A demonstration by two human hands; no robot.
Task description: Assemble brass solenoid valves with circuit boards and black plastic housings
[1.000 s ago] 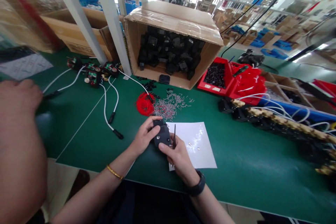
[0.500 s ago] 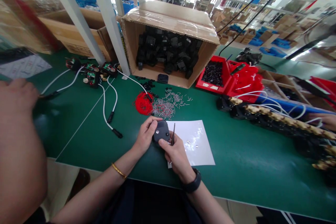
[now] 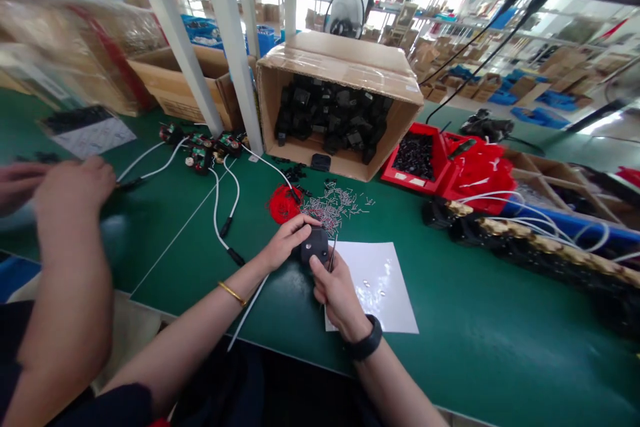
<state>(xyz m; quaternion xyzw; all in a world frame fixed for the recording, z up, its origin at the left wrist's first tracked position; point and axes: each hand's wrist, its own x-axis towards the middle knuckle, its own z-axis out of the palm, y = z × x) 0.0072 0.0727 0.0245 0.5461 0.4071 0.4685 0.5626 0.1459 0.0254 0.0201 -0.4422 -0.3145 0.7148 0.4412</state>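
Observation:
My left hand (image 3: 286, 243) grips the left and upper edge of a dark grey plastic housing (image 3: 315, 244), which has a small round silvery spot on its face. At the housing's lower right, my right hand (image 3: 341, 289) presses a thumb against it and also holds thin tweezers (image 3: 333, 255), tips pointing up. A white sheet (image 3: 387, 290) with a few small shiny pieces lies under and beside my right hand. Beyond the housing are a pile of small metal pins or screws (image 3: 334, 205) and a red coil (image 3: 285, 205). From beneath my left wrist runs a white cable (image 3: 249, 313).
A cardboard box (image 3: 340, 53) of black housings stands behind. Red bins (image 3: 417, 181) and a row of black-and-gold parts (image 3: 520, 233) are to the right. Circuit assemblies (image 3: 200, 153) with white cables lie left, near a co-worker's arm (image 3: 75, 233).
The view has swung left and up. A white cable now shows beneath my left forearm, and more of the co-worker's hands is visible. My grip on the housing looks much the same.

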